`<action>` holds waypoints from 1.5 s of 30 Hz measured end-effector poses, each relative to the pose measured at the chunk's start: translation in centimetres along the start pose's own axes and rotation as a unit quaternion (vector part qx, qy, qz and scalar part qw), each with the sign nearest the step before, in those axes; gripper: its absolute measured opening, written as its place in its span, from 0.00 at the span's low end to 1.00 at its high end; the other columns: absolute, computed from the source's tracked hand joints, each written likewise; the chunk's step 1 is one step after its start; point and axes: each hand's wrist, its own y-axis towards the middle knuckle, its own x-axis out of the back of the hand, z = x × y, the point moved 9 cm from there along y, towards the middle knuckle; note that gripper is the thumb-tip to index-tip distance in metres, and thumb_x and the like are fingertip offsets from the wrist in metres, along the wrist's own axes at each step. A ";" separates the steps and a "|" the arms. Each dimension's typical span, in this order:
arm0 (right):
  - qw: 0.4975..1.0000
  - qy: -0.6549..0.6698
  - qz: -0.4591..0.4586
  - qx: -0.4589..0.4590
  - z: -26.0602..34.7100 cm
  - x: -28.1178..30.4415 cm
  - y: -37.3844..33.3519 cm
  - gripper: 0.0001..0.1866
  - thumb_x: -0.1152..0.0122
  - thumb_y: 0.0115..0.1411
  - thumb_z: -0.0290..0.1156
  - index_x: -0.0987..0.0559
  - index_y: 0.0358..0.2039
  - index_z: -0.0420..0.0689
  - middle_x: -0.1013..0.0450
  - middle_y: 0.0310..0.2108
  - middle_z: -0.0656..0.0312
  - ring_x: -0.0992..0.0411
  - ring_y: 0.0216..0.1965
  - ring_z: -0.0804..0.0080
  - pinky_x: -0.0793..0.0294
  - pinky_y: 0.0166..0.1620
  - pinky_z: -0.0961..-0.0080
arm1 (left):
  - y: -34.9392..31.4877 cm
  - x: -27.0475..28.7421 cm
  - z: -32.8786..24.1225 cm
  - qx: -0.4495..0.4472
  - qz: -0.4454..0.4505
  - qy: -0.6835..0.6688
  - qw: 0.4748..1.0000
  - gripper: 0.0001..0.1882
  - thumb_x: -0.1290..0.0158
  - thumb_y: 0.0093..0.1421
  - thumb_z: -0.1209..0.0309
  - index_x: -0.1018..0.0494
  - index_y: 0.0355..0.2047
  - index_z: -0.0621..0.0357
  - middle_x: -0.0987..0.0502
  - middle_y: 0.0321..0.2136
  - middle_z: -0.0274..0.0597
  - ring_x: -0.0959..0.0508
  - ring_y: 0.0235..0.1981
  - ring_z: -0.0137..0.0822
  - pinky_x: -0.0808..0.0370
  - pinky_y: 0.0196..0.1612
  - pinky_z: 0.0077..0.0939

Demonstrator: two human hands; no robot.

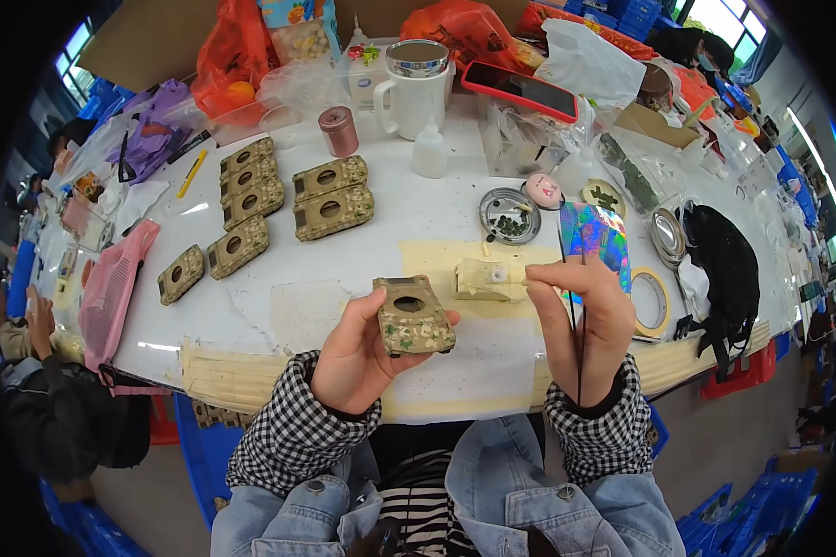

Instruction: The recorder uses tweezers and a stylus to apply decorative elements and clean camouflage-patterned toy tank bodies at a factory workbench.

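Note:
My left hand [351, 357] grips a camouflage-painted model tank hull [414, 327] by its sides, its round opening facing up. To the right, the thumb and forefinger of my right hand [596, 306] pinch together. Whatever lies between those fingertips is too small to make out. A thin, dark, two-pronged tool like tweezers [581, 357] runs along the palm of that hand and points away from me. Just left of the right fingertips, a cream tape-wrapped block [474, 283] with a small white round piece on top rests on the table.
Several more camouflage hulls [334, 213] stand at the left. A dish of small dark green parts [511, 223], a tape roll [650, 302] and a shiny holographic sheet [599, 237] lie to the right. Behind are a white mug [413, 102], a dropper bottle [429, 153] and a red-cased phone [520, 91].

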 end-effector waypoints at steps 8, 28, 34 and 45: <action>0.932 0.294 0.147 -0.154 -1.3 -6.0 -2.1 0.05 0.59 0.65 0.23 0.36 0.37 0.34 0.32 0.32 0.56 0.24 0.38 0.68 0.23 0.42 0.75 | 0.1 -0.5 0.2 0.001 0.011 0.014 1.000 0.30 0.70 0.65 0.55 0.45 0.59 0.65 0.32 0.52 0.53 0.29 0.52 0.44 0.34 0.58 0.36; 0.932 0.280 0.163 -0.160 -1.4 -6.4 -2.3 0.05 0.57 0.65 0.24 0.36 0.36 0.35 0.31 0.30 0.56 0.24 0.35 0.70 0.22 0.41 0.75 | 0.1 0.5 0.7 0.006 -0.011 0.010 1.000 0.30 0.69 0.65 0.55 0.44 0.59 0.66 0.32 0.52 0.52 0.28 0.51 0.43 0.32 0.56 0.35; 0.921 0.323 0.045 -0.213 -2.7 -4.7 -1.8 0.03 0.51 0.62 0.23 0.32 0.33 0.36 0.28 0.28 0.59 0.25 0.32 0.75 0.26 0.37 0.79 | 0.0 -0.3 0.3 0.004 0.003 0.003 1.000 0.30 0.70 0.65 0.54 0.45 0.60 0.65 0.31 0.50 0.58 0.27 0.49 0.43 0.31 0.55 0.33; 0.988 -0.148 0.040 0.034 -3.0 -2.7 -0.6 0.08 0.38 0.49 0.21 0.27 0.29 0.39 0.30 0.25 0.55 0.31 0.29 0.58 0.32 0.31 0.69 | 0.0 -0.2 -0.5 -0.040 0.002 -0.024 0.999 0.30 0.68 0.65 0.57 0.45 0.58 0.70 0.32 0.48 0.67 0.26 0.48 0.48 0.25 0.50 0.32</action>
